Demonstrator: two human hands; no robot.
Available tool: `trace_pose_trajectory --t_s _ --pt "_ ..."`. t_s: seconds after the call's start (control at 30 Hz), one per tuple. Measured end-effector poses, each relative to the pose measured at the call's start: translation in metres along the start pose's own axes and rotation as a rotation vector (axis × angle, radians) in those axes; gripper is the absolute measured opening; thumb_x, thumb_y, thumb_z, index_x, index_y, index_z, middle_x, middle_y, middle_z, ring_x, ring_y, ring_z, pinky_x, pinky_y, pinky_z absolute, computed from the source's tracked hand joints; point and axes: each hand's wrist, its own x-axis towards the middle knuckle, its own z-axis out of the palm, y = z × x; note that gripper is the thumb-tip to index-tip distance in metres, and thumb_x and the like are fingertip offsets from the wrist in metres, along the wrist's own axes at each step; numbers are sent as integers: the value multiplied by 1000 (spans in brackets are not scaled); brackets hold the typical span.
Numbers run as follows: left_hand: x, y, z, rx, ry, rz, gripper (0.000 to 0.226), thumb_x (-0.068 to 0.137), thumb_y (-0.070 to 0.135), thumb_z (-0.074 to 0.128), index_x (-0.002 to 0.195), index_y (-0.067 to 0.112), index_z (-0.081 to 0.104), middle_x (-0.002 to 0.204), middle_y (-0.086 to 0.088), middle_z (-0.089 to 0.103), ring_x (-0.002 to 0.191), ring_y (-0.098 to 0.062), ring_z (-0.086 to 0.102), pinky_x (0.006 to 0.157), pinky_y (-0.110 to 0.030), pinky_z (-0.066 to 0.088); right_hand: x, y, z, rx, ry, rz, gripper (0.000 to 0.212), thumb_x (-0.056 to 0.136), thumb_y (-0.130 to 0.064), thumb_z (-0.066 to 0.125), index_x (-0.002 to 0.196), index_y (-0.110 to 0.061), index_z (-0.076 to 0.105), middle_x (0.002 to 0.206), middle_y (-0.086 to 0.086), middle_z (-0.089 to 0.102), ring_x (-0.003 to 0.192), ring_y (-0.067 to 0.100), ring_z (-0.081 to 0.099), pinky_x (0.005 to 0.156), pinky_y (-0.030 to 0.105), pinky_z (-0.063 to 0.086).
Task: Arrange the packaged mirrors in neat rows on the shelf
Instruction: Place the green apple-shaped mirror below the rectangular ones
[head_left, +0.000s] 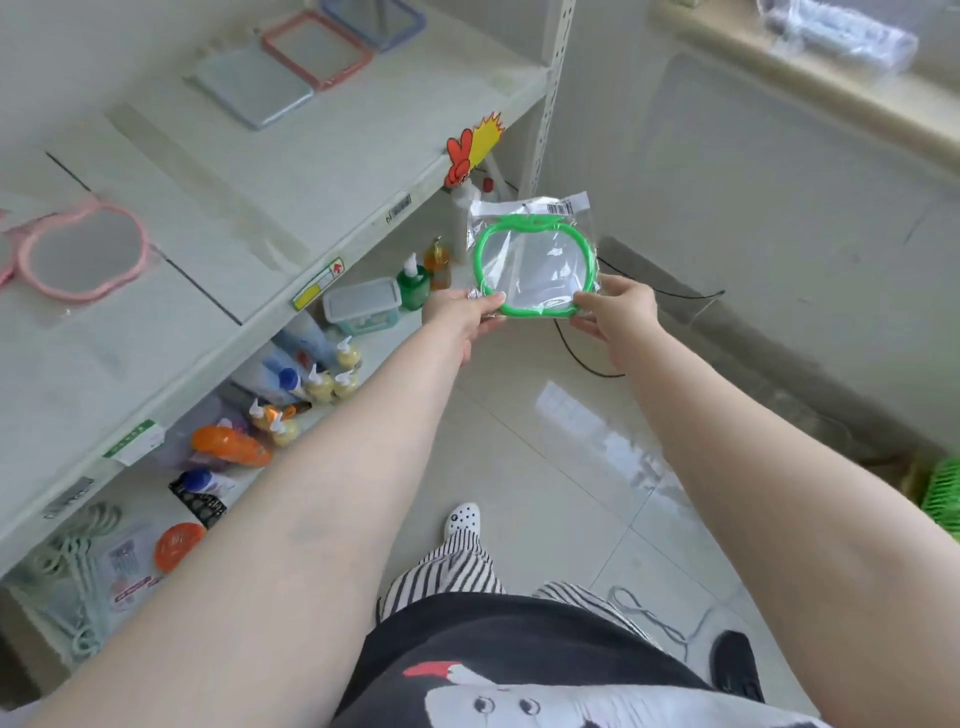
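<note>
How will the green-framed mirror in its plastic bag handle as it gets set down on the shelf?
The green mirror probably stays stiff: its frame holds shape between the left hand and right hand. The glossy, crinkled bag looks slippery, so the grip may slide. The mirror face is likely fragile, so lay it flat on the shelf.

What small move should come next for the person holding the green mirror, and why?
Probably carry the green mirror left onto the shelf. Both the left hand and right hand pinch its packet over the floor, while the pink mirror already lies there.
</note>
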Motion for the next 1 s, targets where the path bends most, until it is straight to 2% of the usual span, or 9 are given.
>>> trace_pose_trajectory --t_s 0.1,0.2,0.3,0.4,0.53,0.7,0.8,0.9,1.0 --pt "25 21 21 31 -28 -5 53 79 -5 71 126 -11 49 80 -7 63 44 -7 64 57 -20 59 26 -20 -1 12 22 -26 49 83 4 65 131 -4 55 113 16 67 82 27 70 76 30 61" --pt "44 40 45 13 -65 -36 29 82 -6 67 107 0 53 85 -8 61 39 -4 60 65 -21 56 56 -38 -3 -18 31 -38 45 82 4 63 127 -4 59 112 16 69 75 25 70 68 26 61" --pt "69 53 62 2 -10 -26 55 79 -4 71 129 -6 47 101 -13 66 49 -8 65 64 -21 59 88 -56 -3 -17 16 -16 47 82 6 64 127 -2 57 111 15 67 68 21 69 61 23 60" --pt "96 64 80 10 30 -24 62 77 0 75 133 -6 48 114 -15 67 49 -7 68 63 -20 60 122 -76 -2 -50 -21 -19 44 83 6 63 126 0 57 108 16 67 68 22 68 59 22 60" --pt "123 84 116 -47 69 -1 60 79 -1 72 134 -6 46 122 -16 63 63 -11 67 55 -17 59 175 -106 -6 -130 -74 -38 39 84 5 63 122 0 59 106 21 68 83 32 71 76 34 61" --pt "141 108 166 -149 140 4 50 83 -3 67 130 -4 48 89 -6 61 67 -13 61 59 -16 57 237 -150 -16 -224 -159 -35 53 83 0 68 133 -2 50 110 20 66 85 32 72 82 38 59" --pt "152 119 178 -163 212 13 49 84 1 68 129 -3 49 101 -8 65 66 -13 61 40 -10 50 261 -170 -10 -267 -234 -26 52 82 -2 70 132 -4 52 109 19 67 84 31 73 83 43 59" --pt "163 129 177 -196 309 33 39 83 1 69 120 -3 57 89 -6 66 54 -9 66 60 -15 58 277 -184 7 -274 -296 -32 54 81 -2 71 131 -3 51 109 17 66 83 31 72 81 41 60" --pt "169 141 167 -218 358 36 17 82 2 70 96 3 61 86 -4 65 63 -10 66 72 -19 58 289 -192 29 -270 -354 -24 57 81 -2 72 133 -2 50 116 19 65 83 30 71 80 39 60"
